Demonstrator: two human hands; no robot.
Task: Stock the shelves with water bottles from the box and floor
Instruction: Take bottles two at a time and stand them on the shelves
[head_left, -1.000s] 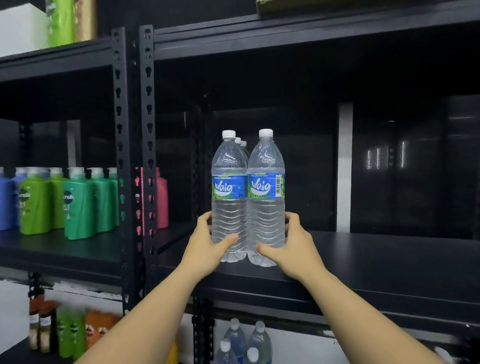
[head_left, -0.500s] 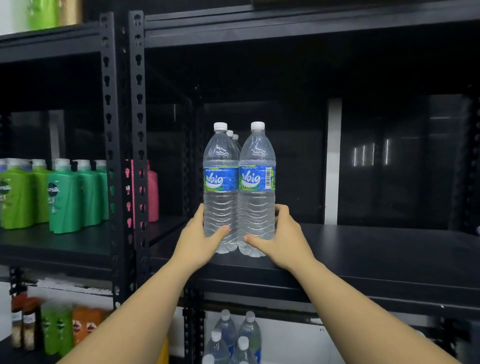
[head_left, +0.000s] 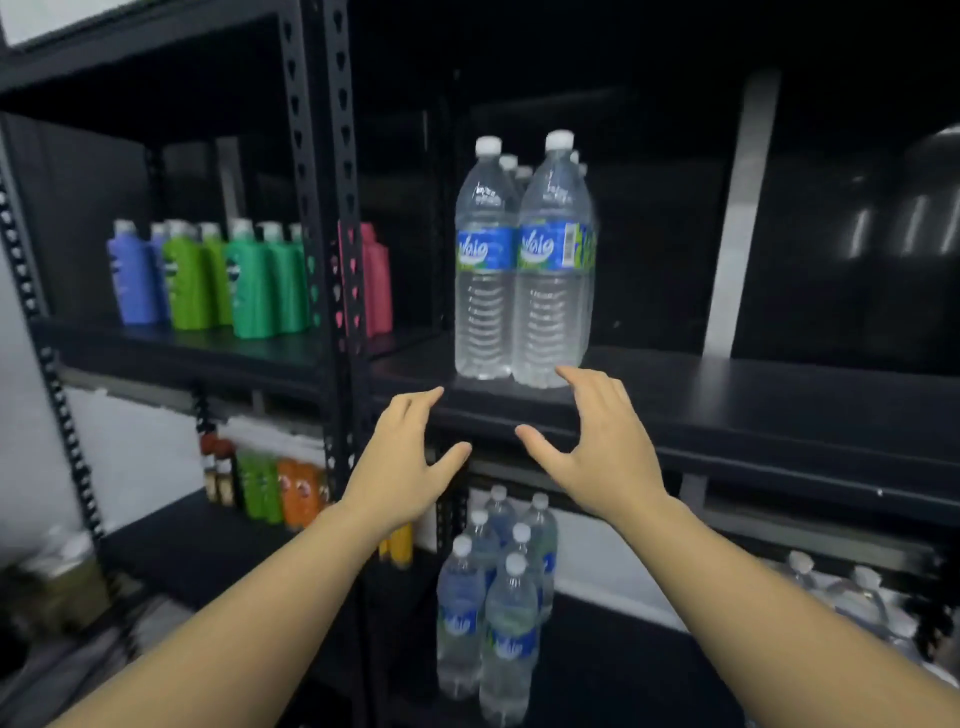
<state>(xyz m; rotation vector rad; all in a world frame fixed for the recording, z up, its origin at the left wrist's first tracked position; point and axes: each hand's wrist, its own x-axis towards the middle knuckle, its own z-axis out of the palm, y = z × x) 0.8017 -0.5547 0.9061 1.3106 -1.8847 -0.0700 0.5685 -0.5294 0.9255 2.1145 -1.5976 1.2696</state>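
Several clear water bottles with blue-green labels (head_left: 522, 260) stand upright in a tight group near the front of the black middle shelf (head_left: 753, 410). My left hand (head_left: 402, 467) hovers below and in front of them, fingers spread, holding nothing. My right hand (head_left: 597, 447) is also open, its fingertips just short of the base of the right front bottle. On the lower shelf, another group of water bottles (head_left: 493, 597) stands upright between my forearms. More bottles in plastic wrap (head_left: 852, 592) lie at the lower right.
Black perforated uprights (head_left: 332, 208) divide the rack. The left bay holds blue, green and pink bottles (head_left: 234, 280) on its middle shelf and orange and green bottles (head_left: 265, 488) below. The middle shelf right of the water bottles is bare.
Both hands have let go of the two front bottles and pulled back and down toward me. The bottles stay standing on the shelf. The camera has tilted down, showing the lower shelf.
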